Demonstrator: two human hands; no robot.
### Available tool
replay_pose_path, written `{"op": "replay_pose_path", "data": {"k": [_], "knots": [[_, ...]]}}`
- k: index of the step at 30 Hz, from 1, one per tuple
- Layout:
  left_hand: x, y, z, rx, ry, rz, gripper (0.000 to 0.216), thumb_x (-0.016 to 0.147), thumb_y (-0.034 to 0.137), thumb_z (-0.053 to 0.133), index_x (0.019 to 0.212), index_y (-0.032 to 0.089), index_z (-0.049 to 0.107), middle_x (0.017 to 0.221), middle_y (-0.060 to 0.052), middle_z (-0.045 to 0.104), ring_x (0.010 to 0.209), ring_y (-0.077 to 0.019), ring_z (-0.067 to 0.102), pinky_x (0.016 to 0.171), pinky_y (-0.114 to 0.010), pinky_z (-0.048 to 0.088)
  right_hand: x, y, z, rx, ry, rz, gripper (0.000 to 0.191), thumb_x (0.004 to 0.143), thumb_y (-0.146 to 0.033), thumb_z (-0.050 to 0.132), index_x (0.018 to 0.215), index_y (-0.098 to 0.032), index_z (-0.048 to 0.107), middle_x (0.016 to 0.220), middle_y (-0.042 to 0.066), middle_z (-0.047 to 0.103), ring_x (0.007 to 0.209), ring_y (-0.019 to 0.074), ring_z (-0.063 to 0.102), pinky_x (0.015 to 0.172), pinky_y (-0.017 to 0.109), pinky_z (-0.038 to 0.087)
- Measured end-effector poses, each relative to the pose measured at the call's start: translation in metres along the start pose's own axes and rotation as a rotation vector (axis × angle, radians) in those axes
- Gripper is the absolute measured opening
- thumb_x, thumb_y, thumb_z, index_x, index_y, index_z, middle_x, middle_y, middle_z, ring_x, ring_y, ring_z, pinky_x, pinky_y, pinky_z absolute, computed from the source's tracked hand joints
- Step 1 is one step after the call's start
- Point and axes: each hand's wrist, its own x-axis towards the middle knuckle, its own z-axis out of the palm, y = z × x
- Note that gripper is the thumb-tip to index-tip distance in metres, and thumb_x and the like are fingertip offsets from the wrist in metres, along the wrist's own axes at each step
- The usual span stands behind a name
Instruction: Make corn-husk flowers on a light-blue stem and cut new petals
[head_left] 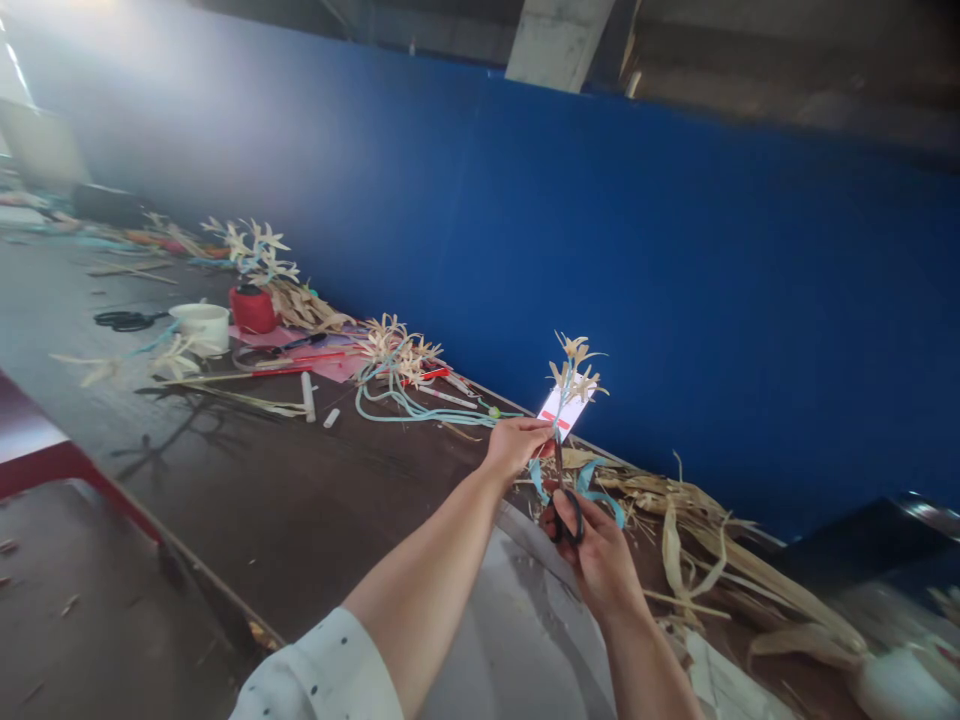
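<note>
My left hand (517,447) pinches the flower (576,352) by its stem, blooms upright above the fingers, before a lit screen (573,410). My right hand (606,560) grips the scissors (571,520) by the handles, blades pointing up toward the stem just below my left fingers; whether they touch it I cannot tell. Blue strips (606,500) lie beside my right hand; husks (705,540) lie to its right. Left of my hands, further blooms (397,345) lie on the table (360,500).
</note>
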Motion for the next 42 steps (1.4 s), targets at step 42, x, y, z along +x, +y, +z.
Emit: {"op": "replay_pose_path", "data": {"k": [42], "knots": [[-0.0011,-0.002,0.0034,0.138,-0.028,0.155,0.023,0.064,0.028,0.072,0.077,0.009,0.071,0.049,0.001,0.054,0.048,-0.0062,0.045,0.05,-0.02,0.035,-0.0023,0.0028,0.0055,0.128,0.047,-0.025,0.034,0.067,-0.04,0.075,0.094,-0.021,0.069,0.069,0.0,0.058,0.057,0.0099,0.048,0.05,0.02,0.04]]}}
